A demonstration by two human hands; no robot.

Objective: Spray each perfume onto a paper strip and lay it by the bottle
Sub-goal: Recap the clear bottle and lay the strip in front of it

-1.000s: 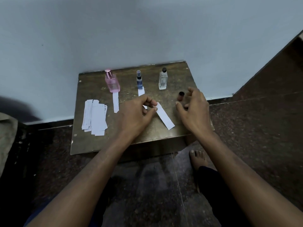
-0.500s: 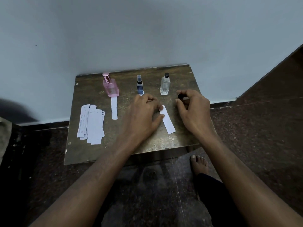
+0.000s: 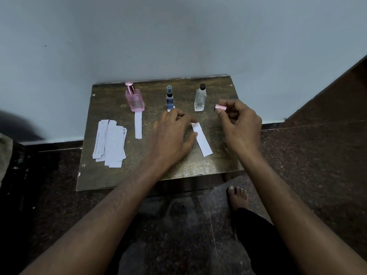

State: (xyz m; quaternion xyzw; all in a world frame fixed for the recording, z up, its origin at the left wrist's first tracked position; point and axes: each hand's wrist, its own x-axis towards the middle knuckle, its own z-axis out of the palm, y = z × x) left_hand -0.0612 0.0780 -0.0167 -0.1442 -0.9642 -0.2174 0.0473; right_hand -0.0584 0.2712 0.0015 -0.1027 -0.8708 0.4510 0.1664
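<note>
Left hand (image 3: 172, 133) covers most of the strip below the blue bottle (image 3: 170, 98); only that strip's top end shows. Right hand (image 3: 241, 124) is raised off the worktop (image 3: 111, 175), fingers pinched on a small pink vial (image 3: 220, 107), its detail too small to read. Left hand is palm-down, fingers resting together on the top end of a paper strip (image 3: 202, 140) lying slantwise between the hands, below the clear bottle (image 3: 200, 99). Spare strips (image 3: 111, 143) are stacked at the left; print illegible.

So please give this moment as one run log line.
left hand: on paper strip | right hand: holds small pink vial | table
</note>
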